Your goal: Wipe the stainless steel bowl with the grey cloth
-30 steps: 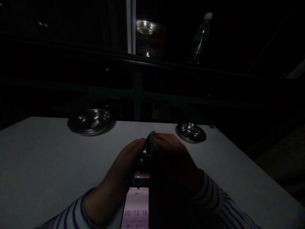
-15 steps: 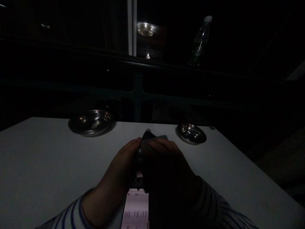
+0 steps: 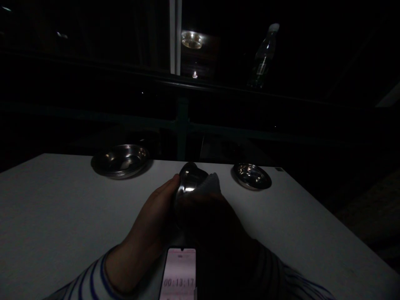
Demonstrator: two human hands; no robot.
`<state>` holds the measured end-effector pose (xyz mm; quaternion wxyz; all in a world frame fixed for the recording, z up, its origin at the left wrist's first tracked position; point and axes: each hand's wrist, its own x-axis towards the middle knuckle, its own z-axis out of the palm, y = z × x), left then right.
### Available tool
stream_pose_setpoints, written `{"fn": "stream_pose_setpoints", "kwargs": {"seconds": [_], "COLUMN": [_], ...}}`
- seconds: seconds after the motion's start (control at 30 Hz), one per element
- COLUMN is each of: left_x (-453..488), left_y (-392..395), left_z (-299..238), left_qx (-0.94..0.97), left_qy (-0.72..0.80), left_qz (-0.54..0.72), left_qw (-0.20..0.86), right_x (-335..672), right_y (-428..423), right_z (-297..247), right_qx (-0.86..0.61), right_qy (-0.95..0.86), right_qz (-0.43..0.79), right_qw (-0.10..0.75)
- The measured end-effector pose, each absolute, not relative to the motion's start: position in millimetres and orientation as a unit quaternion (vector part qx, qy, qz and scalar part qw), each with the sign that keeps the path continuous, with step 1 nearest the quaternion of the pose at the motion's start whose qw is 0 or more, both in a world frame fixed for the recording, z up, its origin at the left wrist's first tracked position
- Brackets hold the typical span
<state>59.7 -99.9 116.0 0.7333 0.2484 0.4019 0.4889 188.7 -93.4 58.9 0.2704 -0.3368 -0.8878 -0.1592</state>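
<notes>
**Dim table: left hand on a steel bowl, cloth against it**

Scene was very dark. A pale table [image 3: 56, 216] filled the near half.

Far left on the table sat steel bowls [image 3: 120, 160], apparently stacked, well apart from the hands.

Near left, a striped sleeve [image 3: 83, 285] led to the left hand [image 3: 153, 225]. It was grasping the bowl [image 3: 190, 180], thumb up along the bowl's left edge and palm at its side. The bowl was lifted off the table at mid-table, tilted, with its shiny outer side facing the camera. It lay between the stacked bowls and the dish, nearer the person than either.

A phone [image 3: 179, 275] lay flat at the near edge between the forearms, its screen lit with a timer.

A whitish cloth [image 3: 211, 183] touched the bowl's right side and stuck out above the right hand [image 3: 212, 221]. That hand was almost lost in shadow just right of the bowl. It was at the cloth, but I couldn't tell its grip. Its sleeve [image 3: 281, 277] was barely visible.

Far right on the table sat a shallow steel dish [image 3: 252, 175], alone, apart from the cloth.

Beyond the table ran a dark ledge. On it was a round glinting light [image 3: 191, 39] near the middle and a clear bottle [image 3: 264, 54] to its right.
</notes>
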Motion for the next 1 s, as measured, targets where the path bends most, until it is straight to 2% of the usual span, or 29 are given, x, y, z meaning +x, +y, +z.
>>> {"fn": "stream_pose_setpoints", "kwargs": {"seconds": [0.17,0.33,0.5,0.77,1.0], "left_x": [63.5,63.0,65.0,65.1,65.3], "left_y": [-102.0,-102.2,-106.3,-105.3,-108.1], "left_z": [109.3,110.6,112.8,112.1,110.3], "left_qx": [0.262,0.275,0.323,0.319,0.371], "left_qy": [0.398,0.426,0.445,0.459,0.46], "left_qz": [0.501,0.505,0.528,0.528,0.497], "left_qw": [0.723,0.698,0.647,0.639,0.635], "right_x": [196.6,191.6,202.6,199.7,219.3], "right_y": [-100.1,-98.0,-97.1,-100.2,-89.5], "right_z": [74.9,65.1,78.3,79.4,80.4], "right_qx": [-0.338,-0.328,-0.356,-0.326,-0.405], "right_qy": [-0.856,-0.88,-0.837,-0.866,-0.826], "right_qz": [-0.161,-0.156,-0.158,-0.144,-0.128], "right_qw": [0.357,0.307,0.385,0.351,0.371]}}
